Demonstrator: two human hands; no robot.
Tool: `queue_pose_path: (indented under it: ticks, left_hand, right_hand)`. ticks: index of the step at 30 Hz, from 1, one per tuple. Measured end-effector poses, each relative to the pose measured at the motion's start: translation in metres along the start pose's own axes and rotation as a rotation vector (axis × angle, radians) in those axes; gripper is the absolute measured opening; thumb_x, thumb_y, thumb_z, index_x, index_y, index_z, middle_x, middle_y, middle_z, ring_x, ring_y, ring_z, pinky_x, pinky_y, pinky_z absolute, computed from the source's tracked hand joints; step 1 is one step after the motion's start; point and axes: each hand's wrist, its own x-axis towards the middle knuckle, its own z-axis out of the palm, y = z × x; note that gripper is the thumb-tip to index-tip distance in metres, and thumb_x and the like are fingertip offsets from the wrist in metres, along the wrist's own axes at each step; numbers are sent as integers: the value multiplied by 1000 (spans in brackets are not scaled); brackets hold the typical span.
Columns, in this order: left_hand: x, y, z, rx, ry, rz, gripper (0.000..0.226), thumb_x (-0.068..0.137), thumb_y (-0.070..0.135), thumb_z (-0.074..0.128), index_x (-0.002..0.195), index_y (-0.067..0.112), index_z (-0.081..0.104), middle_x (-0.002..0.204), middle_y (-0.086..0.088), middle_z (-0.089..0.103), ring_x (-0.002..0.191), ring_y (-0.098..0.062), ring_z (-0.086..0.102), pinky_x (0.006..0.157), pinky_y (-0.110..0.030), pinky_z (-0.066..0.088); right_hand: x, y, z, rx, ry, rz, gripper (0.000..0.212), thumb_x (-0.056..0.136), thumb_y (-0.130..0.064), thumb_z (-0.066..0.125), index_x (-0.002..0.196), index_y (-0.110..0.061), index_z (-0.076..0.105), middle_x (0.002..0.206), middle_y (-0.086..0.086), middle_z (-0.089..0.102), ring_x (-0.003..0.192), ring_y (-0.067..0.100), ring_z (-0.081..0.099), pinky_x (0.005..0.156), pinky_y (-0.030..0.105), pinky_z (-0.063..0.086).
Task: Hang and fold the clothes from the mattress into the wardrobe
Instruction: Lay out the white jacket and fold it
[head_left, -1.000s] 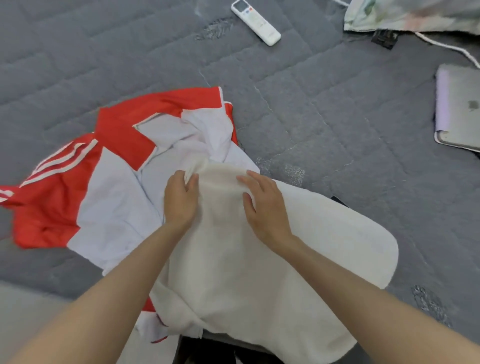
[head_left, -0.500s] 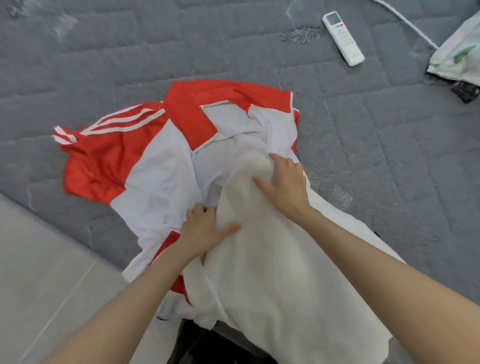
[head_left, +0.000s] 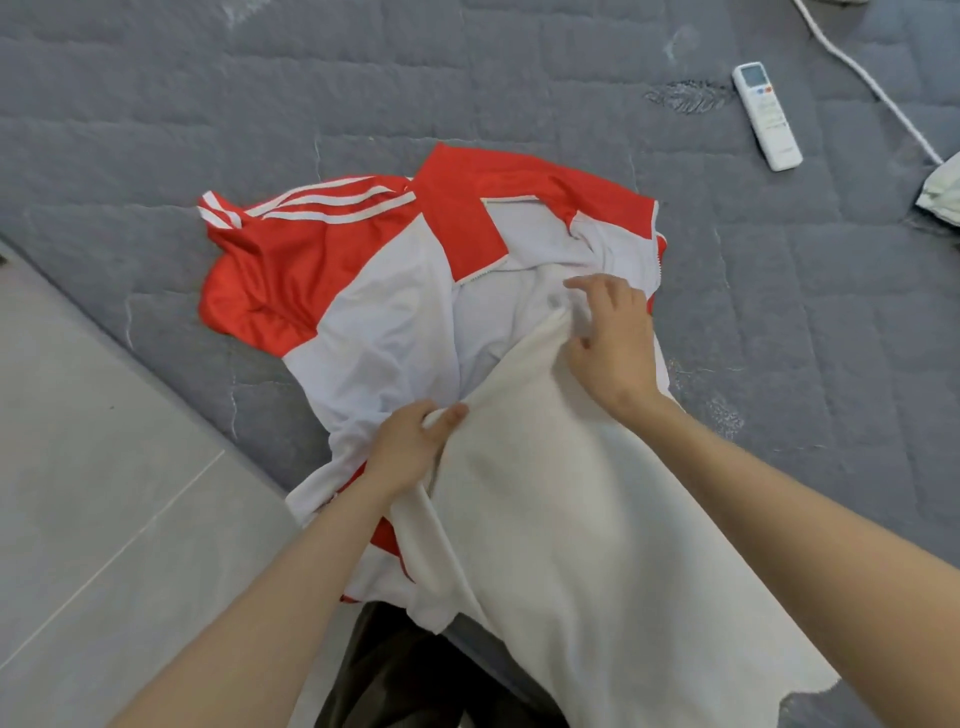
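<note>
Grey quilted mattress (head_left: 156, 130); its edge runs diagonally left of left hand (head_left: 410, 452), pale floor (head_left: 104, 467) beside it. Red-and-white jersey (head_left: 374, 322) spread on mattress, beyond and left of both hands. Cream cloth (head_left: 571, 519) under right hand (head_left: 613, 343), overlapping jersey. White remote (head_left: 767, 117), white cable (head_left: 872, 88), pale fabric (head_left: 943, 192) well beyond right hand.

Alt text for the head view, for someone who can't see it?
The left hand and right hand hold the edge of a cream cloth lying over a red-and-white jersey on a grey mattress. A white remote and cable lie top right.
</note>
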Motion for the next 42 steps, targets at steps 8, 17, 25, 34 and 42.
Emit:
queue_pose_path:
  ticks: [8, 17, 25, 34, 42]
  left_hand:
    - [-9, 9, 0, 28, -118, -28, 48, 74, 61, 69, 89, 25, 42, 88, 9, 53, 80, -9, 51, 67, -26, 41]
    - [-50, 49, 18, 489, -63, 230, 31, 80, 48, 62, 92, 26, 43, 74, 7, 56, 67, -13, 52, 54, -28, 35]
    - [-122, 83, 107, 431, -264, 273, 35, 70, 32, 62, 65, 21, 29, 58, 9, 33, 52, -9, 30, 50, -24, 23]
    - [-184, 116, 234, 428, -629, 274, 21, 74, 30, 66, 80, 10, 59, 78, 0, 61, 71, -15, 55, 63, -27, 41]
    - [-220, 72, 316, 625, -622, 322, 23, 84, 28, 59, 94, 10, 48, 92, -3, 59, 85, -23, 57, 65, -32, 40]
  right_hand:
    - [8, -31, 12, -698, -596, -369, 47, 86, -33, 60, 133, -34, 52, 129, 1, 47, 124, 28, 32, 108, 46, 20]
    - [-35, 14, -24, -609, -324, -494, 24, 75, -12, 54, 97, -16, 51, 92, -3, 53, 104, 24, 42, 83, 34, 16]
    - [-133, 91, -82, -573, -151, -476, 25, 61, 1, 62, 82, -11, 53, 73, 5, 53, 75, 29, 49, 74, 37, 27]
    - [-246, 200, -118, -566, -59, -332, 32, 50, 8, 67, 74, -11, 58, 68, 5, 51, 66, 27, 50, 71, 36, 30]
    - [-313, 252, -88, -562, -142, -121, 27, 54, 7, 69, 73, -11, 60, 68, 8, 52, 63, 27, 51, 64, 36, 37]
